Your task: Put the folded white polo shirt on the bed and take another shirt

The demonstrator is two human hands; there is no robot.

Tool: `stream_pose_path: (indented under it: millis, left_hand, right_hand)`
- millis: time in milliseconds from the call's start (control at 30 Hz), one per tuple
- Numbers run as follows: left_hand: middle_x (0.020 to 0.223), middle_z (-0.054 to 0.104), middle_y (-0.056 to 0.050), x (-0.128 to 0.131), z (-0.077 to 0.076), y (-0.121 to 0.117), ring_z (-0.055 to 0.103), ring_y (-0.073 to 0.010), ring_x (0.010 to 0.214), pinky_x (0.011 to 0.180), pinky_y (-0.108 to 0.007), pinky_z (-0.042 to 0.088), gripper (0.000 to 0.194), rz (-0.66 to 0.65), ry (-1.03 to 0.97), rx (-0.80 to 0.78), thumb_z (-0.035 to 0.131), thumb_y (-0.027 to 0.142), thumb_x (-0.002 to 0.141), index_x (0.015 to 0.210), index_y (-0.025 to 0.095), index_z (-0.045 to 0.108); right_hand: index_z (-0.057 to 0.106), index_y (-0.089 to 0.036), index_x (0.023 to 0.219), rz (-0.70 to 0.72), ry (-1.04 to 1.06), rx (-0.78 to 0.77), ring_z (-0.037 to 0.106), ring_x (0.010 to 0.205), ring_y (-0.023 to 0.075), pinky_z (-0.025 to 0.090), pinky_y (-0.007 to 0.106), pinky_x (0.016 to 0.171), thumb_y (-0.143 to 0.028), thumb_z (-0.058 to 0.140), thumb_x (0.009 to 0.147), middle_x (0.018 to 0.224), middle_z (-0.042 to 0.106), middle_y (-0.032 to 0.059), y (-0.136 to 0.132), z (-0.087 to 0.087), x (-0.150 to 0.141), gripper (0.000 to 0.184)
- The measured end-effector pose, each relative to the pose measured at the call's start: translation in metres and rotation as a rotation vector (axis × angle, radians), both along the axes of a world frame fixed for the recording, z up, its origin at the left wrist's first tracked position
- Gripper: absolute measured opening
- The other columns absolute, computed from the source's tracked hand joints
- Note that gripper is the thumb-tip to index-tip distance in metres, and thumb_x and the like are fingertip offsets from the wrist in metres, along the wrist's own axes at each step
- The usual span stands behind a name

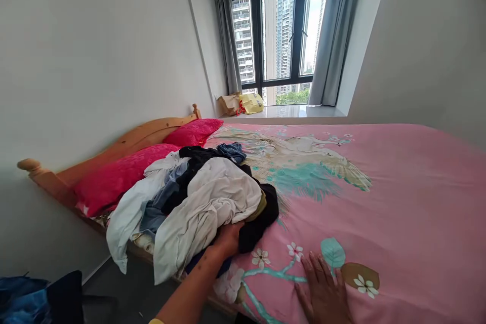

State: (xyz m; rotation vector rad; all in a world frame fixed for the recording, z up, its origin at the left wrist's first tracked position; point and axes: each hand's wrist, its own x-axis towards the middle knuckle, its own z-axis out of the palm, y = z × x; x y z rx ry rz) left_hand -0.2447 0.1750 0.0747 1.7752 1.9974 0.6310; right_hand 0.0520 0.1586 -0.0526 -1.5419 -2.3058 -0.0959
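The left hand [228,239] is pushing in under the near edge of a heap of clothes [197,197], its fingers going out of sight beneath a white garment [212,202] and against a black garment [261,217], so I cannot tell for sure whether it is gripping cloth or only pressing into it; it looks to be closing on the underside of the heap, which would be a sensible place to take hold, since the pile is loose and would slide apart if taken from the top. The right hand [322,288] is lying flat and empty, fingers spread, on the pink bedspread [398,202] just to the right of the left hand, seemingly steadying the person as they are leaning over the bed. The heap is sitting directly beyond and to the left of the left hand, spilling over the mattress edge, with white, blue and black pieces tangled together. Further beyond it, two red pillows [125,177] are resting against the wooden headboard [114,149]. Far ahead of both hands, a yellow bag [251,103] and a brown paper bag [229,104] are sitting on the sill under the window [281,30]. Down to the left of the left forearm, some dark blue cloth [23,296] is lying low by the floor.
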Motion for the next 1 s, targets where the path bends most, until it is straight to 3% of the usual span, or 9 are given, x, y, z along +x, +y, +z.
stream_pose_path:
  millis: [100, 267, 367, 467, 633, 733, 800, 900, 1000]
  left_hand:
    - [0.096, 0.067, -0.004, 0.023, 0.002, -0.004, 0.059, -0.0240, 0.096, 0.088, -0.034, 0.040, 0.031, -0.080, 0.082, -0.039, 0.064, 0.027, 0.064, 0.094, 0.024, 0.064]
    - [0.125, 0.051, -0.015, 0.032, 0.006, -0.036, 0.044, -0.0360, 0.119, 0.104, -0.055, 0.019, 0.070, -0.054, 0.227, -0.016, 0.072, 0.031, 0.057, 0.123, 0.025, 0.052]
    - [0.126, 0.050, -0.013, 0.031, 0.007, -0.061, 0.043, -0.0291, 0.120, 0.104, -0.048, 0.026, 0.047, -0.011, 0.237, 0.164, 0.060, 0.039, 0.074, 0.119, 0.024, 0.055]
    - [0.117, 0.055, -0.012, 0.014, 0.022, -0.071, 0.048, -0.0249, 0.113, 0.099, -0.040, 0.034, 0.035, 0.205, 0.255, 0.436, 0.047, 0.038, 0.084, 0.112, 0.019, 0.056]
    - [0.119, 0.055, -0.015, -0.025, 0.061, -0.058, 0.037, -0.0346, 0.122, 0.102, -0.049, 0.026, 0.045, 0.602, 0.182, 0.357, 0.066, 0.031, 0.065, 0.106, 0.016, 0.060]
    - [0.084, 0.064, -0.009, -0.037, 0.093, -0.040, 0.051, -0.0321, 0.103, 0.093, -0.045, 0.034, 0.016, 0.582, 0.036, 0.311, 0.065, 0.030, 0.064, 0.075, 0.018, 0.064]
    - [0.070, 0.060, -0.005, -0.034, 0.123, -0.029, 0.056, -0.0250, 0.086, 0.082, -0.037, 0.041, 0.020, 0.546, -0.051, 0.367, 0.057, 0.036, 0.073, 0.073, 0.017, 0.062]
    - [0.070, 0.056, 0.000, 0.001, 0.172, -0.025, 0.053, -0.0146, 0.067, 0.066, -0.027, 0.044, 0.039, 0.482, -0.209, 0.477, 0.037, 0.049, 0.084, 0.090, 0.017, 0.058]
    - [0.073, 0.054, 0.001, 0.080, 0.198, -0.049, 0.049, -0.0099, 0.061, 0.059, -0.021, 0.042, 0.046, 0.263, -0.510, 0.532, 0.042, 0.056, 0.082, 0.101, 0.017, 0.055]
  right_hand:
    - [0.047, -0.020, 0.132, -0.018, -0.023, -0.076, 0.027, 0.132, 0.0286, 0.008, 0.056, 0.108, -0.048, 0.039, 0.082, 0.141, 0.037, 0.0071, -0.004, 0.008, 0.000, 0.058]
    - [0.046, -0.020, 0.133, -0.016, -0.021, -0.104, 0.026, 0.133, 0.0286, 0.004, 0.056, 0.108, -0.049, 0.039, 0.082, 0.142, 0.036, 0.0077, -0.006, 0.014, 0.000, 0.059]
    - [0.046, -0.019, 0.132, 0.000, 0.001, -0.071, 0.027, 0.132, 0.0289, 0.005, 0.056, 0.108, -0.048, 0.040, 0.083, 0.142, 0.036, 0.0086, -0.006, 0.010, 0.001, 0.057]
    - [0.047, -0.019, 0.132, 0.010, 0.021, -0.048, 0.027, 0.132, 0.0286, 0.007, 0.056, 0.107, -0.047, 0.040, 0.083, 0.142, 0.037, 0.0086, -0.005, 0.008, 0.002, 0.056]
    - [0.047, -0.018, 0.132, 0.006, 0.042, -0.097, 0.027, 0.132, 0.0286, 0.005, 0.056, 0.107, -0.047, 0.041, 0.083, 0.141, 0.037, 0.0095, -0.006, 0.016, 0.002, 0.057]
    - [0.044, -0.018, 0.134, 0.008, 0.054, -0.128, 0.023, 0.134, 0.0278, 0.004, 0.055, 0.108, -0.043, 0.041, 0.084, 0.143, 0.035, 0.0094, -0.008, 0.023, 0.003, 0.056]
    - [0.042, -0.018, 0.135, 0.004, 0.061, -0.155, 0.022, 0.134, 0.0276, 0.003, 0.055, 0.108, -0.043, 0.041, 0.084, 0.143, 0.034, 0.0094, -0.010, 0.026, 0.003, 0.057]
    - [0.041, -0.019, 0.135, 0.005, 0.093, -0.186, 0.019, 0.135, 0.0275, -0.001, 0.055, 0.108, -0.045, 0.041, 0.084, 0.144, 0.032, 0.0095, -0.011, 0.032, 0.003, 0.057]
    - [0.045, -0.018, 0.133, 0.040, 0.190, -0.210, 0.022, 0.134, 0.0272, 0.000, 0.054, 0.109, -0.043, 0.046, 0.083, 0.142, 0.036, 0.0101, -0.012, 0.043, 0.007, 0.055]
